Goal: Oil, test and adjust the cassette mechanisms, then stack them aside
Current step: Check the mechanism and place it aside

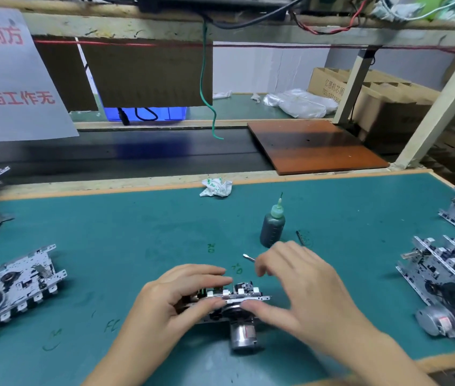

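Observation:
A metal cassette mechanism with a round motor at its near side stands on the green mat at the front centre. My left hand grips its left half, fingers over the top and thumb on the near face. My right hand holds a thin screwdriver, whose tip sticks out to the left, while its thumb presses the mechanism's right edge. A dark oil bottle with a green needle cap stands just behind my right hand.
Mechanisms lie at the left and stacked at the right. A crumpled wrapper sits at the mat's far edge, a small dark bit beside the bottle. Beyond are a conveyor belt, a brown board and cardboard boxes.

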Available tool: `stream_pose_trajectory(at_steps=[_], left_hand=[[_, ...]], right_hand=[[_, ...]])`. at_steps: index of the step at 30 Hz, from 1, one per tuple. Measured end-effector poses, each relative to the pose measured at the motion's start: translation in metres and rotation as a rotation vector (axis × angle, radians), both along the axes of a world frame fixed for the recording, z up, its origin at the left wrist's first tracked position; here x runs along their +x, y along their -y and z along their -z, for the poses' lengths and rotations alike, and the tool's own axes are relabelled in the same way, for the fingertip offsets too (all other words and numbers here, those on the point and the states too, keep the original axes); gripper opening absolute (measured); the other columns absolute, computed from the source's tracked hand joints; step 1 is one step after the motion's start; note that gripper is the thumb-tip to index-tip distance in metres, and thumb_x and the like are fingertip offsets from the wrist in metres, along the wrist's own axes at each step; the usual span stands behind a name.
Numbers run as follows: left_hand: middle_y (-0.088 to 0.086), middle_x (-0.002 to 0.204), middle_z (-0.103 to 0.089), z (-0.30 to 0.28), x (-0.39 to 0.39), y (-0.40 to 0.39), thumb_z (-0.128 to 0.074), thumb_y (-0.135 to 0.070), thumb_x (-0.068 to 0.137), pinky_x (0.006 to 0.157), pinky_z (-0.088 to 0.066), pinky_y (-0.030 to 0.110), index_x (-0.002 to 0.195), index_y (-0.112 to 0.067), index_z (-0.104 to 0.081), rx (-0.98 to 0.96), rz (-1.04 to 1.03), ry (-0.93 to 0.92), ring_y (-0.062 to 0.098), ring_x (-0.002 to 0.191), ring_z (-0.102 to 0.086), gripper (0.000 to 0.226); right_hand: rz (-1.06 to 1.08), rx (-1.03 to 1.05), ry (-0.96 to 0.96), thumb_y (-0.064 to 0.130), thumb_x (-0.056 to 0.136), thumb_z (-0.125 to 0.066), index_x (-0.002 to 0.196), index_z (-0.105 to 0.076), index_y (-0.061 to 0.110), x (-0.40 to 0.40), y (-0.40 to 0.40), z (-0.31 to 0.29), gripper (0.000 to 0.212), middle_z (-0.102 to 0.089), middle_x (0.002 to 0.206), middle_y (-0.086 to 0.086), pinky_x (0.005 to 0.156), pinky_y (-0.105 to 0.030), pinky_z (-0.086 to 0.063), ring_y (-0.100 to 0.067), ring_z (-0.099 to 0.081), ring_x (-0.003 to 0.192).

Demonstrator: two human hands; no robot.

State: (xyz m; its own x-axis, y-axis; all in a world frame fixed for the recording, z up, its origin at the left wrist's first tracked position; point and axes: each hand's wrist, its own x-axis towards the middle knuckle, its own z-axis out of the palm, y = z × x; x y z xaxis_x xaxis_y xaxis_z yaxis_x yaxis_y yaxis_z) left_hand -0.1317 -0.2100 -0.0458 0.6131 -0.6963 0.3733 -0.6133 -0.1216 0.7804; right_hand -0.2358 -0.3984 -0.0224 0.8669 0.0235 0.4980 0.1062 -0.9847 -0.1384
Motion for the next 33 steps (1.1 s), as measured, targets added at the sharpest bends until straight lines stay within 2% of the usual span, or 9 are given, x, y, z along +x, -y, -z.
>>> stream_pose_trajectory(at_steps=[4, 7, 11, 15, 19, 25, 28, 31, 33], left_hand=[[-0.026, 0.093, -0.061, -0.01, 0.005, -0.008, -0.058, -0.053, 0.077, 0.069, -0.041, 0.008, 0.08, -0.036, -0.077, 0.062, -0.056, 0.289, -0.005, 0.082, -0.055, 0.025], [-0.021, 0.078, -0.057, -0.022, 0.009, -0.001, -0.056, -0.05, 0.079, 0.059, -0.041, 0.013, 0.075, -0.031, -0.076, 0.11, 0.001, 0.401, -0.004, 0.069, -0.049, 0.027], [-0.02, 0.079, -0.059, -0.05, 0.012, 0.025, -0.053, -0.048, 0.084, 0.06, -0.043, 0.012, 0.077, -0.028, -0.075, 0.142, 0.138, 0.507, -0.006, 0.069, -0.049, 0.031], [-0.013, 0.082, -0.061, -0.101, 0.013, 0.091, -0.065, -0.043, 0.082, 0.064, -0.04, 0.013, 0.081, -0.024, -0.077, 0.147, 0.299, 0.556, -0.001, 0.07, -0.052, 0.022], [-0.009, 0.079, -0.058, -0.148, 0.011, 0.179, -0.072, -0.035, 0.081, 0.062, -0.036, 0.015, 0.087, -0.022, -0.077, 0.155, 0.424, 0.63, 0.001, 0.064, -0.049, 0.015], [-0.001, 0.079, -0.063, -0.173, 0.003, 0.316, -0.071, -0.035, 0.083, 0.057, -0.032, 0.026, 0.091, -0.02, -0.075, 0.176, 0.464, 0.845, 0.015, 0.073, -0.056, 0.018], [0.001, 0.089, -0.07, -0.166, -0.007, 0.376, -0.07, -0.032, 0.083, 0.062, -0.034, 0.024, 0.097, -0.02, -0.075, 0.233, 0.5, 0.973, 0.017, 0.077, -0.058, 0.018], [0.001, 0.089, -0.069, -0.149, -0.022, 0.422, -0.069, -0.037, 0.083, 0.062, -0.037, 0.027, 0.1, -0.024, -0.073, 0.337, 0.461, 1.097, 0.025, 0.088, -0.063, 0.021], [0.003, 0.088, -0.065, -0.135, -0.033, 0.443, -0.066, -0.041, 0.085, 0.062, -0.035, 0.029, 0.103, -0.026, -0.071, 0.39, 0.42, 1.168, 0.027, 0.092, -0.063, 0.024]], right_hand=[[-0.157, -0.365, -0.167, 0.053, 0.088, -0.038, 0.069, -0.051, 0.022, 0.015, -0.003, -0.02, 0.039, -0.051, 0.061, 0.007, 0.044, -0.027, -0.04, -0.016, -0.051, 0.052], [-0.235, -0.384, -0.239, 0.046, 0.092, -0.034, 0.066, -0.052, 0.022, 0.015, 0.002, -0.025, 0.04, -0.052, 0.058, 0.007, 0.039, -0.028, -0.04, -0.015, -0.054, 0.05], [-0.22, -0.237, -0.199, 0.042, 0.092, -0.041, 0.061, -0.047, 0.022, -0.002, 0.021, -0.04, 0.037, -0.046, 0.054, 0.006, 0.037, -0.026, -0.032, -0.015, -0.044, 0.046], [-0.087, -0.062, -0.113, 0.043, 0.089, -0.044, 0.057, -0.042, 0.021, -0.025, 0.065, -0.071, 0.039, -0.038, 0.048, 0.008, 0.044, -0.025, -0.024, -0.01, -0.03, 0.046], [0.067, 0.056, -0.048, 0.047, 0.088, -0.047, 0.055, -0.045, 0.018, -0.049, 0.126, -0.102, 0.045, -0.037, 0.045, 0.005, 0.049, -0.022, -0.028, -0.012, -0.034, 0.046], [0.394, -0.045, -0.082, 0.054, 0.086, -0.043, 0.054, -0.042, 0.024, -0.07, 0.219, -0.122, 0.044, -0.04, 0.043, 0.004, 0.049, -0.03, -0.035, -0.012, -0.039, 0.043], [0.539, -0.114, -0.16, 0.048, 0.091, -0.046, 0.056, -0.042, 0.022, -0.076, 0.263, -0.111, 0.044, -0.042, 0.046, 0.006, 0.051, -0.03, -0.036, -0.01, -0.042, 0.048], [0.635, -0.178, -0.258, 0.048, 0.092, -0.046, 0.061, -0.047, 0.019, -0.078, 0.3, -0.092, 0.043, -0.043, 0.051, 0.007, 0.053, -0.033, -0.036, -0.02, -0.045, 0.057], [0.693, -0.217, -0.312, 0.048, 0.093, -0.045, 0.059, -0.04, 0.02, -0.081, 0.319, -0.078, 0.045, -0.041, 0.053, 0.007, 0.052, -0.032, -0.033, -0.023, -0.046, 0.061]])
